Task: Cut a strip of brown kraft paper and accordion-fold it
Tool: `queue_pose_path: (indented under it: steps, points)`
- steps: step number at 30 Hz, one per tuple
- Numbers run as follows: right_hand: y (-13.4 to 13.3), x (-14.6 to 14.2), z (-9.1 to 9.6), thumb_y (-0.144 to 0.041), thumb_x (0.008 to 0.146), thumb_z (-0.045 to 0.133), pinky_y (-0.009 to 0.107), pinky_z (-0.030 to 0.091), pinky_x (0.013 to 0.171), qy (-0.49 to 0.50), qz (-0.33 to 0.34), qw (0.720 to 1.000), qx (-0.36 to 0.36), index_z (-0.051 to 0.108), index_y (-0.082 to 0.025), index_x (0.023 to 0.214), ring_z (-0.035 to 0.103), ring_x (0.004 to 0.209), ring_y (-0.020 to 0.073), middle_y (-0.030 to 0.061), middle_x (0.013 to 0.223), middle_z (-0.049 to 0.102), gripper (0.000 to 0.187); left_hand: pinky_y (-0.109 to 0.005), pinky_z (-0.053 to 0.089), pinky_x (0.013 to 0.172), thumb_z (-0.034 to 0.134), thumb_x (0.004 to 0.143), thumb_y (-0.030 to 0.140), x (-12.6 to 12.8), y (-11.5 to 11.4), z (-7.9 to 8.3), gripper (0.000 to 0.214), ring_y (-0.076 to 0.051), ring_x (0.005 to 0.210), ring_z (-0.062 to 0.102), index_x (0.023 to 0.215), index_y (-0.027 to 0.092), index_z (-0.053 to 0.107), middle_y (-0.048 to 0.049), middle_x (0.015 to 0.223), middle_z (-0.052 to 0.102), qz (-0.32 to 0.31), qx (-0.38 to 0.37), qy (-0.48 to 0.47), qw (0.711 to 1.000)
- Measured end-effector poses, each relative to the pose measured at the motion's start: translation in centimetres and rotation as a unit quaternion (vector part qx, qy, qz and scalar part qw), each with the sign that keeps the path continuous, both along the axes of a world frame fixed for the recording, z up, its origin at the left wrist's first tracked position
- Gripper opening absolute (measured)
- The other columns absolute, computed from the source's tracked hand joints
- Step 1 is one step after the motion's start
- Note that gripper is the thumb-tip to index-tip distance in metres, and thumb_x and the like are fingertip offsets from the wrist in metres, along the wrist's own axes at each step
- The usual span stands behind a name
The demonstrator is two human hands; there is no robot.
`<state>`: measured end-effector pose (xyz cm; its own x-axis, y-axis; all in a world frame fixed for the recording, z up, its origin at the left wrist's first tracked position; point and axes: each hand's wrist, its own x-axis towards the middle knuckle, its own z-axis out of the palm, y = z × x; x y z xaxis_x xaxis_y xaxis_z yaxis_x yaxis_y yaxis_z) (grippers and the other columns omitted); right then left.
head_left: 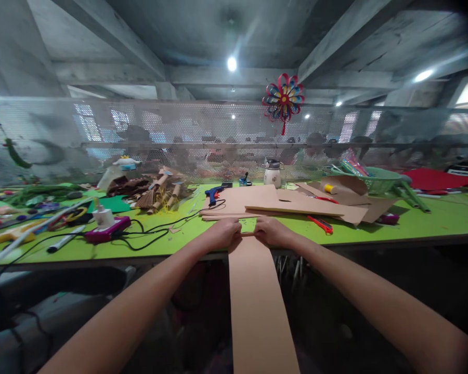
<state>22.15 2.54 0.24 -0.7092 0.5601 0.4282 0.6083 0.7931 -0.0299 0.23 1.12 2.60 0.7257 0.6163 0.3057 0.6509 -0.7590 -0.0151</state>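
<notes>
A long strip of brown kraft paper runs from the table's front edge down toward me. My left hand is closed on its far left corner, and my right hand pinches the far right corner. Between the hands, the strip's far end shows a narrow edge that looks folded. Just beyond my fingers lies a stack of brown paper sheets, with a folded brown piece across its right part. Fingertips of both hands are partly hidden against the paper.
A blue glue gun lies behind the stack, its cord running left to a purple power strip. An orange-handled cutter lies right of my hands. Farther back are a jar, a green basket and crumpled brown paper.
</notes>
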Motion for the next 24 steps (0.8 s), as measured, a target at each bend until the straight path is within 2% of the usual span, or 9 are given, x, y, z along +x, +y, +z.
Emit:
queue_pose_path:
  steps: [4,6,11,18,24]
  points:
    - [-1.3,-0.2,0.4,-0.014,0.082,0.051,0.029,0.039,0.071,-0.085,-0.023,0.992,0.089,0.063,-0.012,0.075,0.05,0.084,0.0198,0.0097,0.082,0.058,0.014,-0.027,0.031,0.057,0.047,0.082,0.018,-0.1,-0.4,-0.4,0.015,-0.016,0.066,0.048,0.073,0.014,0.057,-0.0071,0.075,0.053,-0.008,0.049,0.029,0.998]
    - [-1.8,-0.4,0.7,-0.014,0.082,0.051,0.03,0.039,0.072,-0.124,-0.024,0.986,0.106,0.063,-0.011,0.079,0.049,0.087,0.0217,0.0106,0.083,0.057,0.012,-0.027,0.033,0.059,0.046,0.084,0.017,-0.3,-0.5,-0.6,0.014,-0.017,0.069,0.048,0.074,0.014,0.057,-0.0072,0.077,0.053,-0.008,0.067,0.043,0.997]
    - [-2.3,-0.9,1.5,-0.017,0.087,0.048,0.032,0.04,0.074,-0.199,-0.024,0.975,0.092,0.062,-0.01,0.086,0.049,0.091,0.023,0.012,0.088,0.057,0.016,-0.027,0.038,0.067,0.045,0.085,0.014,-0.8,-0.9,-0.6,0.011,-0.017,0.077,0.05,0.082,0.014,0.056,-0.0072,0.084,0.055,-0.014,0.089,0.08,0.993]
    - [-2.4,-0.9,2.4,-0.02,0.091,0.045,0.03,0.039,0.074,-0.246,0.012,0.967,0.072,0.062,-0.009,0.09,0.052,0.084,0.0191,0.011,0.088,0.058,0.02,-0.028,0.042,0.072,0.043,0.088,0.015,-0.6,-1.7,0.0,0.015,-0.018,0.081,0.052,0.087,0.013,0.058,-0.0078,0.089,0.057,-0.016,0.086,0.109,0.99]
    - [-2.8,-1.3,2.6,-0.013,0.088,0.047,0.031,0.038,0.072,-0.297,0.027,0.951,0.086,0.064,-0.008,0.087,0.052,0.079,0.0193,0.0109,0.083,0.059,0.018,-0.028,0.042,0.069,0.043,0.088,0.015,-0.7,-2.1,0.4,0.018,-0.018,0.079,0.052,0.088,0.014,0.061,-0.0086,0.087,0.056,-0.023,0.071,0.135,0.988]
